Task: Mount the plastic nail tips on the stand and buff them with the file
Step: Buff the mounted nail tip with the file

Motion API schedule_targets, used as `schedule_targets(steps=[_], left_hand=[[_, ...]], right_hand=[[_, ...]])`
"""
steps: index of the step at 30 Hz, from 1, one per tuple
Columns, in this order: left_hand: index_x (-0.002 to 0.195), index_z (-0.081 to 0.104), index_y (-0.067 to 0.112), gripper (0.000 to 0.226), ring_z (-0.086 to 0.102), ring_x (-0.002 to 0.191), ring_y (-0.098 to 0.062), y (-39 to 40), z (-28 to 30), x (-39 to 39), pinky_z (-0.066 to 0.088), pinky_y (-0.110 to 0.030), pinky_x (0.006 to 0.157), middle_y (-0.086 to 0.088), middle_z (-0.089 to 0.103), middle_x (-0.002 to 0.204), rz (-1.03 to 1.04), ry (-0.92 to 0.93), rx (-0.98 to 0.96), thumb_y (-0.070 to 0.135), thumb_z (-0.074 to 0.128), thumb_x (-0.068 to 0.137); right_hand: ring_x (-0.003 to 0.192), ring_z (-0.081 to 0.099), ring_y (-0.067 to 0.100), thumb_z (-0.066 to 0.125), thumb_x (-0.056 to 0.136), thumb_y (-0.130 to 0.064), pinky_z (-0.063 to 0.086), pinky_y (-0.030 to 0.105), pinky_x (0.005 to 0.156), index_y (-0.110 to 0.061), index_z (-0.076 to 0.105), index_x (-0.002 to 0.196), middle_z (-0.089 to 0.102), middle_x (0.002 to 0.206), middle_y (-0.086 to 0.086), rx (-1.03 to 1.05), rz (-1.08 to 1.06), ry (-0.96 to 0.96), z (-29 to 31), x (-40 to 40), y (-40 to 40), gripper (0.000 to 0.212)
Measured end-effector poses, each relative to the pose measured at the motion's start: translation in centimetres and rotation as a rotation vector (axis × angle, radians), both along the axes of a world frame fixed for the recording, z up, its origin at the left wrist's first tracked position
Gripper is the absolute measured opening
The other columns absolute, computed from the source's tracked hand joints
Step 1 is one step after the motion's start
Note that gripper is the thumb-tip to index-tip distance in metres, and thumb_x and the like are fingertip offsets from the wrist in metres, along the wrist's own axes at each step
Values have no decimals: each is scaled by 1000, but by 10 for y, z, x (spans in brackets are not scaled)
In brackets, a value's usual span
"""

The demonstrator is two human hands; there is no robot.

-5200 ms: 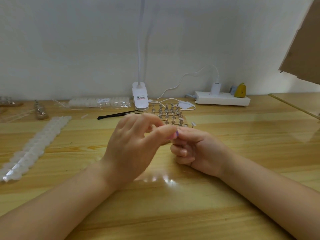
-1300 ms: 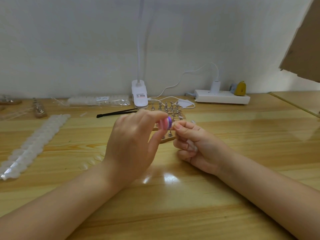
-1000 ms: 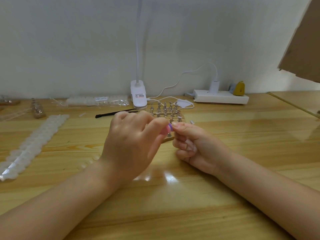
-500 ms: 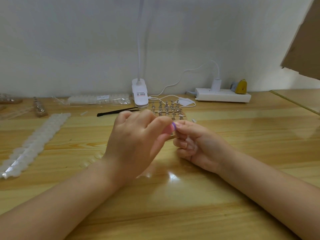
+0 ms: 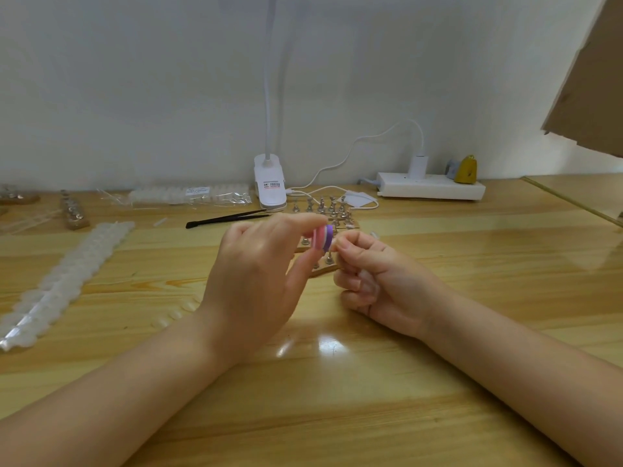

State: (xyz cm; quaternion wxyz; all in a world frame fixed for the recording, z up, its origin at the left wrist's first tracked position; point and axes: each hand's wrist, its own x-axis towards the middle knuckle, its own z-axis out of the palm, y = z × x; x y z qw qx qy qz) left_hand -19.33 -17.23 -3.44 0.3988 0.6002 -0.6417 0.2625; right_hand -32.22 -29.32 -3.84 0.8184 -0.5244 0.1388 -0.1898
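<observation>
Raised since before, left hand [image 5: 251, 281] pinches the file [image 5: 323, 238]; right hand [image 5: 374, 278] fingers pinch something unclear.

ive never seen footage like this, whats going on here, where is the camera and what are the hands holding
There is no machine here: a person works with bare hands, and one wide-angle camera worn on their head looks forward and down at a wooden table. The left hand pinches a small pink and purple buffing file between thumb and fingers. The right hand is curled, its fingertips meeting the file; what they pinch is too small to make out. Just behind the hands stands a wooden stand with metal pegs. On the left lie strips of clear nail tips, further back black tweezers, a white clip lamp and a power strip.
</observation>
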Motion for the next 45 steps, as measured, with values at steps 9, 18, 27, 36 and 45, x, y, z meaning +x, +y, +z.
schedule_targets(steps=[9, 18, 27, 36, 45], left_hand=[[116, 58, 15, 26, 50, 72, 6, 0, -1, 3, 44, -39, 78, 16, 60, 98, -70, 144, 84, 25, 54, 92], [111, 58, 15, 25, 52, 68, -1, 2, 1, -1, 43, -36, 75, 15, 59, 96, -56, 141, 45, 29, 55, 91], [108, 57, 19, 17, 62, 72, -19, 2, 2, 0, 44, -43, 73, 3, 66, 89, 72, -148, -20, 28, 57, 94], [109, 57, 23, 15, 64, 77, -22, 2, 1, 5, 45, -43, 74, 4, 66, 88, 85, -224, 25, 31, 54, 96], [111, 56, 23, 17, 64, 78, -23, 4, 1, 7, 45, -44, 74, 1, 66, 90, 107, -195, 43, 29, 54, 95]], right_hand=[[46, 38, 5, 58, 81, -19, 28, 14, 36, -16, 56, 84, 44, 62, -6, -12, 24, -14, 1, 0, -1, 5], [45, 38, 5, 59, 81, -19, 27, 14, 36, -17, 60, 81, 44, 60, -6, -9, 10, -23, 1, 0, 1, 2], [43, 36, 5, 61, 78, -20, 24, 14, 36, -16, 63, 76, 42, 57, -5, -9, -28, 4, 2, 0, 2, 5], [42, 37, 4, 61, 79, -18, 24, 14, 36, -15, 61, 72, 41, 57, -6, 3, -34, 29, 2, 1, 1, 7], [44, 38, 5, 60, 78, -19, 19, 17, 41, -15, 59, 73, 41, 56, -6, 9, -29, 51, 5, 0, 2, 6]])
